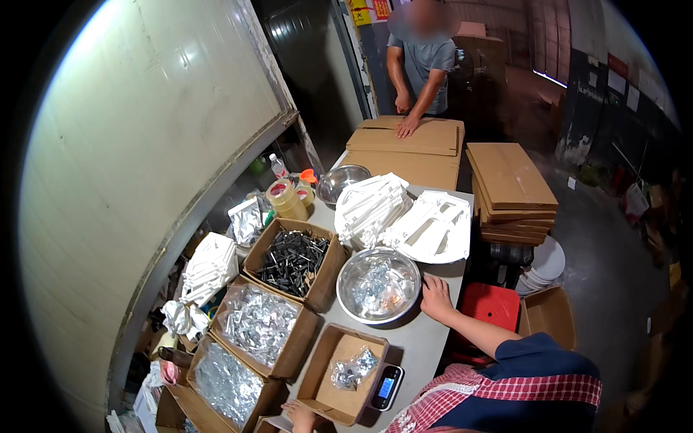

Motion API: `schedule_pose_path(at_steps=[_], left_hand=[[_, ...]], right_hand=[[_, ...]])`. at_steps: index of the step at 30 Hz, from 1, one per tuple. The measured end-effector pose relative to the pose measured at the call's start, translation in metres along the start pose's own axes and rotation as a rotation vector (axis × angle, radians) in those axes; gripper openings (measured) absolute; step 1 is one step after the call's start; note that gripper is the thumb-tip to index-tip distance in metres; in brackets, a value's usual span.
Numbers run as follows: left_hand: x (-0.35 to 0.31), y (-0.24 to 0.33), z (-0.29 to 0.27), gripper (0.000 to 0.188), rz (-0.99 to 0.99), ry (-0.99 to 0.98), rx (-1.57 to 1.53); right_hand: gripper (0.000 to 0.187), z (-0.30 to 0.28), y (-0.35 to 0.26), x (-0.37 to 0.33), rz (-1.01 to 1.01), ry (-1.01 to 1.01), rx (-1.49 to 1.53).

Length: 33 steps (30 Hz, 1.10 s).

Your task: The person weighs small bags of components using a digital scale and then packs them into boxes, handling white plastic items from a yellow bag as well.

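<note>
The small clear bag of metal hardware [351, 372] is lying inside the shallow open cardboard box [326, 381] that is sitting at the near end of the counter [426, 339], just beside the small digital scale [386, 387]. Judging from its look, the bag is light and limp, its film is slippery, and the parts inside are shifting loosely; taking hold at the gathered top edge is likely giving the surest grip. The left hand [299, 416] is resting at the near rim of that box, at the lower edge of the view; whether its fingers are spread or curled cannot be told. The right hand [436, 297] is lying flat on the counter with fingers spread and holding nothing, touching the rim of the large steel bowl [378, 284], which is carrying more bagged hardware. Further left, three open boxes are standing in a row: one with black screws [292, 261] and two with silvery packets [258, 326]. Beyond the bowl, white plastic parts [427, 225] are lying stacked. At the far end, another person [422, 61] is pressing a hand on flat cardboard sheets [411, 137].
</note>
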<state>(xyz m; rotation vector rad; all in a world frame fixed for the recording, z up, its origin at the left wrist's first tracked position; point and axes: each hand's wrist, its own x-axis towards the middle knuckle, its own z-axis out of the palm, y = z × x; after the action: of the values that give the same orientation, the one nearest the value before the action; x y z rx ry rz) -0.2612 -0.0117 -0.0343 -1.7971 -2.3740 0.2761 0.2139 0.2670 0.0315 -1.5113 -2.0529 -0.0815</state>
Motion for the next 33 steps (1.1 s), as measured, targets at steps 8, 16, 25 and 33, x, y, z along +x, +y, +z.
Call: schedule_pose_path(at_steps=[8,16,25,33], left_hand=[[0.006,0.010,0.012,0.054,-0.055,-0.122,-0.055],[0.016,0.009,0.033,0.049,-0.039,-0.075,-0.069],[0.028,0.010,-0.020,0.070,-0.138,-0.577,-0.095],[0.032,0.013,-0.032,0.067,-0.182,-0.629,-0.167]], right_hand=[[0.031,0.000,0.003,-0.002,0.014,-0.003,-0.004],[0.030,0.001,0.009,-0.007,0.028,0.002,-0.007],[0.028,0.004,0.004,-0.005,0.020,0.039,0.035],[0.026,0.005,0.007,-0.005,0.030,0.084,0.057]])
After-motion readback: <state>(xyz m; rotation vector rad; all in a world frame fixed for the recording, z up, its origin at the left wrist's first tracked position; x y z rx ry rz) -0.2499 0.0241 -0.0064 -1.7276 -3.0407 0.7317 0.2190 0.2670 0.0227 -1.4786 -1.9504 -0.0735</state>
